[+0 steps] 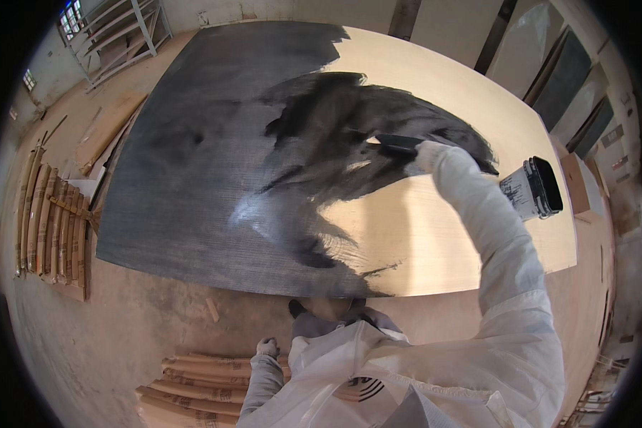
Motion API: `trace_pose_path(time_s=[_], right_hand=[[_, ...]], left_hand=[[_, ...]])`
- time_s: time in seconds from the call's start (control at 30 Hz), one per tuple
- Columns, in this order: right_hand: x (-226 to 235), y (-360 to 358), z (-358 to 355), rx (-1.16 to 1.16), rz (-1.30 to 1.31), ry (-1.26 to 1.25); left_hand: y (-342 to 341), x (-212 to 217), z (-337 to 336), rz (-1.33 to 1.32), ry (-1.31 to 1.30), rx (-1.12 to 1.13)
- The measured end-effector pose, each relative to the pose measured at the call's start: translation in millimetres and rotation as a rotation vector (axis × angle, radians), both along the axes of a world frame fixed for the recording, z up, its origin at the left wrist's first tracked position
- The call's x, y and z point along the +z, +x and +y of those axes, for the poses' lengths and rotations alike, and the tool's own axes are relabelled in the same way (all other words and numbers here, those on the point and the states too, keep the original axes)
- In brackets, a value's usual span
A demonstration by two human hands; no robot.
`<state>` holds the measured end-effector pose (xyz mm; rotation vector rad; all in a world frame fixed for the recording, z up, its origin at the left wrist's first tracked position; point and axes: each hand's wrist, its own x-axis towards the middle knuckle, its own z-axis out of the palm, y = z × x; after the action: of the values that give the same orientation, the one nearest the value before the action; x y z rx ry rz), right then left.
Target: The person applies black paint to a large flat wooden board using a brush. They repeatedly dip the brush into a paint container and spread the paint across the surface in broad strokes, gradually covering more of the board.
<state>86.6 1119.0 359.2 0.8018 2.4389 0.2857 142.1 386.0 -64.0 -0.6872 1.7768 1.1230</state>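
- Panel (399, 242), large and pale, lay flat in front of the person, filling the middle of the view, its near edge just beyond the person's feet.
- Black coating (171, 164) covered its left part from far edge to near edge; a darker, streaky sweep ran from the middle toward the right, with small pale gaps showing near the tool.
- The right hand (428, 155) was closed around a dark, flat tool (398, 143), perhaps a brush or spreader, held low over that sweep; whether its edge touched the surface could not be told.
- The left hand (267, 347) hung low at the person's side, fingers curled, near the brown wrapped bundle (200, 389) below; whether it held anything could not be told.
- A bucket (515, 194), its pale wall streaked with black, stood on the panel near the right edge.
- The step in hand appeared to be spreading the coating rightward over bare surface, with roughly half or more covered.
- The next move seemed to call for long, overlapping strokes to close the gaps and even out the streaks, then fresh coating for the pale far-right and near-right areas, with the sleeve kept clear of the wet part.
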Motion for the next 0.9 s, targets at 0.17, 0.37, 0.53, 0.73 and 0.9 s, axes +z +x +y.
trace_pose_path(time_s=[0.17, 0.37, 0.53, 0.73, 0.9], right_hand=[[28, -69, -114, 0.139, 0.181, -0.239], [-27, -18, 38, 0.36, -0.035, 0.164], [59, -52, -148, 0.131, 0.055, -0.214], [55, -32, -90, -0.052, 0.052, -0.209], [58, -26, -203, 0.186, 0.018, -0.255]], left_hand=[[21, 9, -25, 0.055, -0.052, 0.024], [9, 0, 0, 0.057, -0.015, -0.063], [27, -9, -38, 0.02, -0.235, -0.245], [-21, -9, -23, -0.009, -0.002, -0.113], [-44, -7, -26, 0.032, -0.022, -0.058]])
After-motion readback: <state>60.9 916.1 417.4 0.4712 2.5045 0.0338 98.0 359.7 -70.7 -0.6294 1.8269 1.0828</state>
